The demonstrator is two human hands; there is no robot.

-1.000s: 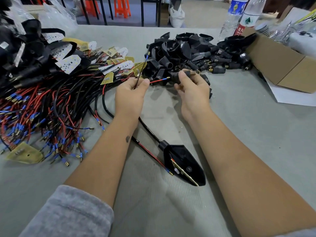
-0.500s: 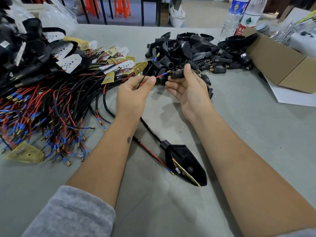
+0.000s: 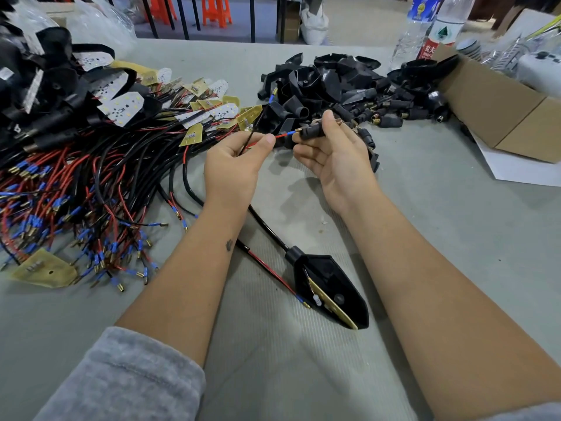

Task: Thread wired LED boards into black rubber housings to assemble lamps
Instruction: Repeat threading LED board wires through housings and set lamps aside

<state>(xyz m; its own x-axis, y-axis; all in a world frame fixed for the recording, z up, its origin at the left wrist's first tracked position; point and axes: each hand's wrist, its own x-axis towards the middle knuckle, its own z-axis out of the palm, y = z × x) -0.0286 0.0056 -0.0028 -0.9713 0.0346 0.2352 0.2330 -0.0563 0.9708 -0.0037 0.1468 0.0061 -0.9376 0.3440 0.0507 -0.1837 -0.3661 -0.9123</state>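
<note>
My left hand (image 3: 233,165) pinches a red wire (image 3: 280,135) and a black wire (image 3: 253,132) between thumb and fingers. The red wire's blue-sleeved tip points at the open end of a small black rubber stem (image 3: 312,131), which my right hand (image 3: 337,159) grips between thumb and fingers; a brass thread shows at its far end. The black wire's tip sticks up and away. An assembled black housing (image 3: 331,287) with a yellow LED board inside lies on the table between my forearms, its cable running up toward my left hand.
A tangle of red and black wired LED boards (image 3: 91,177) covers the left side. Loose black rubber housings (image 3: 334,86) are piled behind my hands. A cardboard box (image 3: 501,117) and two water bottles (image 3: 425,28) stand at the right back. The grey table (image 3: 455,223) shows bare at right.
Both hands have turned slightly, my right palm rolling upward. The red wire tip has come up to the mouth of the stem.
</note>
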